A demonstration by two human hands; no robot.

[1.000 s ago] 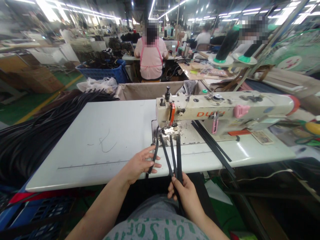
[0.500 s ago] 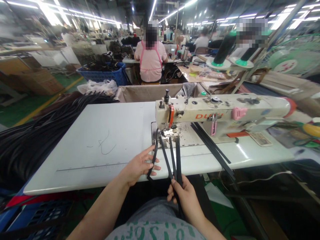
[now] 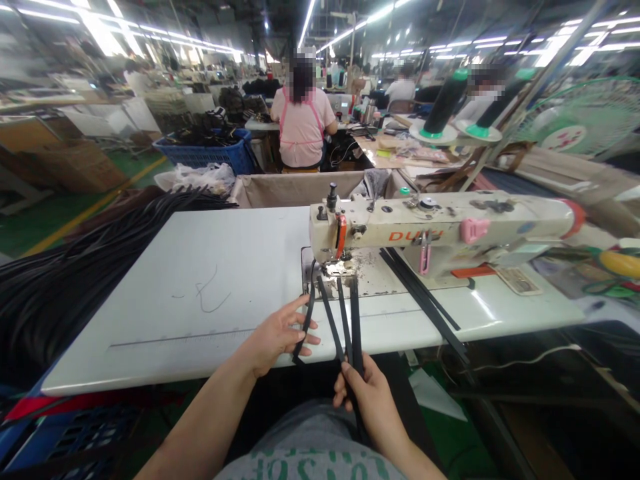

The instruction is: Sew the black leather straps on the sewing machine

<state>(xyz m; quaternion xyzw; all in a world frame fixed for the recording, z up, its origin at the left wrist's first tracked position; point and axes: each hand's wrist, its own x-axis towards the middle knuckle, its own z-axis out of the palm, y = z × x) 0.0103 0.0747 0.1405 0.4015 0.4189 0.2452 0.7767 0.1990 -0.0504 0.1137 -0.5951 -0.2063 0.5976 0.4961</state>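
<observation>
A thin black strap point(image 3: 310, 303) runs down from beside the needle area of the sewing machine point(image 3: 440, 223). My left hand point(image 3: 280, 333) holds it loosely, thumb over it and the other fingers partly stretched out behind. My right hand point(image 3: 367, 390), closed, grips several black straps point(image 3: 355, 320) fanned out between it and the machine's needle plate point(image 3: 340, 268). Their lower ends hang below the hand, over my lap. The upper ends lie at the front of the plate, near the presser foot; whether they are under it I cannot tell.
Black strips point(image 3: 420, 297) lie under the machine arm and over the front edge of the white table point(image 3: 150, 287). A large heap of black strips point(image 3: 70, 280) lies left. Thread cones point(image 3: 445, 103) stand behind right. A co-worker point(image 3: 303, 133) sits ahead, near a blue basket point(image 3: 215, 153).
The view has shifted slightly. Both hands keep nearly the same place and the same hold on the straps.
</observation>
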